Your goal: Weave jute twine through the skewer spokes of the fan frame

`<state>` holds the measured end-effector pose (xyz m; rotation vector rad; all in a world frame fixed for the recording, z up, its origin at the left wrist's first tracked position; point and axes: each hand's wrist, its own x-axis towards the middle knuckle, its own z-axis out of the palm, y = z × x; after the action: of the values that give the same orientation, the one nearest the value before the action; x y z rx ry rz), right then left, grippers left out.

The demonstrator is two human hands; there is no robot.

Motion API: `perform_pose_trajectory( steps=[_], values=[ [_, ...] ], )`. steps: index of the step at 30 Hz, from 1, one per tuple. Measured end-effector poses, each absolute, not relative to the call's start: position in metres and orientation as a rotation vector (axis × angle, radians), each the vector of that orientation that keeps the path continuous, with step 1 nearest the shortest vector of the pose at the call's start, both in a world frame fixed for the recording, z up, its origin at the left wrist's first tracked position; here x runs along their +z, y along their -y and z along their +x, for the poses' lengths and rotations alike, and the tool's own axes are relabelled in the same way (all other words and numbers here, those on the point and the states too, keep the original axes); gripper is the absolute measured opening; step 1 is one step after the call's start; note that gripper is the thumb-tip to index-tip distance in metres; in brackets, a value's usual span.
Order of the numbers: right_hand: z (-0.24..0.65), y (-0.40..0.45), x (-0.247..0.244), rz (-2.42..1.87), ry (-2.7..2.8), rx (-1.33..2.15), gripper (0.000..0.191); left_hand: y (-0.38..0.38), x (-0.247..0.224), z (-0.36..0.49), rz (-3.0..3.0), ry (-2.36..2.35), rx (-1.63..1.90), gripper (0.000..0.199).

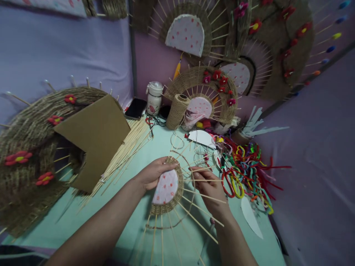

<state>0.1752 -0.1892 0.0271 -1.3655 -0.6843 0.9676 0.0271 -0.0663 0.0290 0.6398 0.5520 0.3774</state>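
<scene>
My left hand grips the upper edge of a half-round fan piece, thumb on top. A white spotted cloth fills its centre, bordered by a band of woven twine. Thin wooden sticks fan outward from that band. Farther out, a single line of twine curves across the sticks. My right hand is at the right side among the sticks, its fingertips pinched on this twine where it crosses them. Parts of the right fingers are hidden by sticks.
A twine spool, white bottle and phone stand or lie at the back. Left are loose sticks, cut cardboard and a large woven arch. Right are red-handled scissors and colourful pipe cleaners.
</scene>
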Motion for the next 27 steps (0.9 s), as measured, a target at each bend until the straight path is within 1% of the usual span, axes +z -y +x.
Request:
perform_pose_trajectory(
  steps=[5,10,14,17,24,27],
  values=[
    [0.180,0.192,0.030,-1.422,0.748,0.978,0.024,0.064,0.026,0.026,0.693,-0.555,0.389,0.024],
    [0.199,0.199,0.047,-1.629,0.922,1.012,0.025,0.059,0.029,0.021,0.741,-0.536,0.353,0.022],
    [0.218,0.204,0.058,-1.665,1.045,1.022,0.027,0.058,0.032,0.018,0.757,-0.537,0.345,0.022],
    [0.227,0.205,0.063,-1.690,1.125,0.932,0.026,0.057,0.032,0.018,0.766,-0.547,0.341,0.024],
    [0.225,0.207,0.064,-1.706,1.089,0.611,0.018,0.056,0.031,0.020,0.808,-0.596,0.346,0.026],
    [0.222,0.211,0.062,-1.720,1.099,0.561,0.017,0.056,0.029,0.020,0.806,-0.594,0.350,0.025]
  ],
)
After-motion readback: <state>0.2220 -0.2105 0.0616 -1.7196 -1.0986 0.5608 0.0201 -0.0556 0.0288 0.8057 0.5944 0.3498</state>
